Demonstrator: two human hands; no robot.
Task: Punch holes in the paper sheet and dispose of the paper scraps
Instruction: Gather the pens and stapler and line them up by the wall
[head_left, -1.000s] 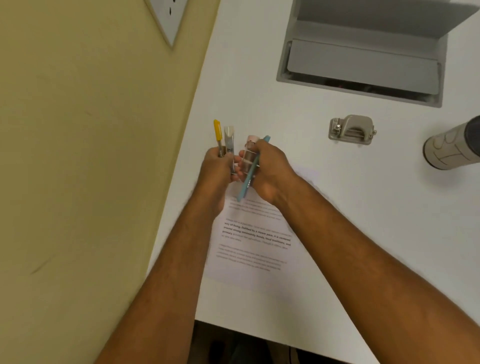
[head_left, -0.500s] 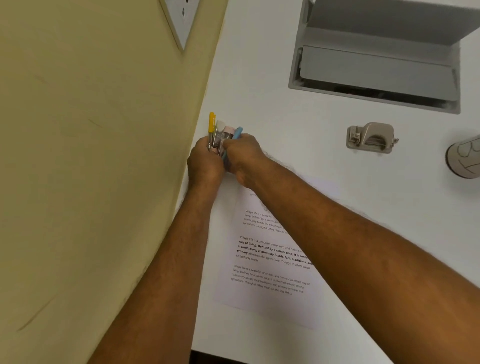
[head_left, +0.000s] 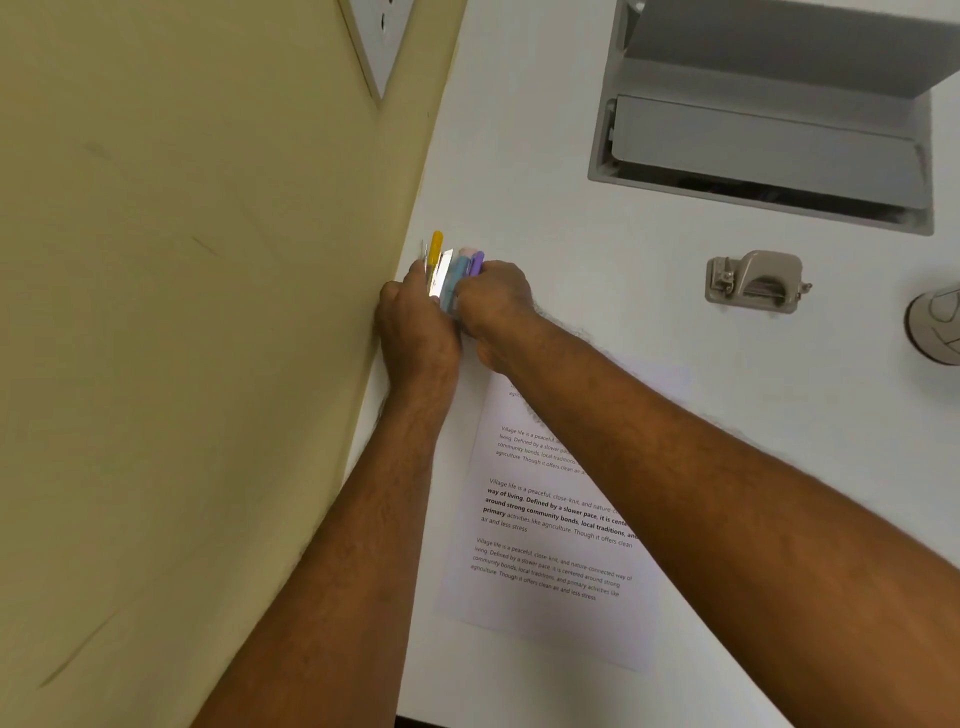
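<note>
A printed paper sheet (head_left: 550, 525) lies flat on the white desk (head_left: 675, 415), partly under my right forearm. A beige hole punch (head_left: 756, 283) stands on the desk to the right, apart from both hands. My left hand (head_left: 415, 327) and my right hand (head_left: 493, 306) are pressed together against the yellow wall, both closed around a bundle of pens (head_left: 452, 270) with yellow, clear, blue, pink and purple ends sticking out above the fingers.
The yellow wall (head_left: 208, 312) borders the desk on the left, with a white socket plate (head_left: 382, 36) higher up. A grey cable hatch (head_left: 769, 135) with its lid raised is set into the desk at the back. A patterned cup (head_left: 935, 325) lies at the right edge.
Both hands carried the bundle of pens from above the sheet's top edge to the left, up against the wall. More of the printed sheet now shows.
</note>
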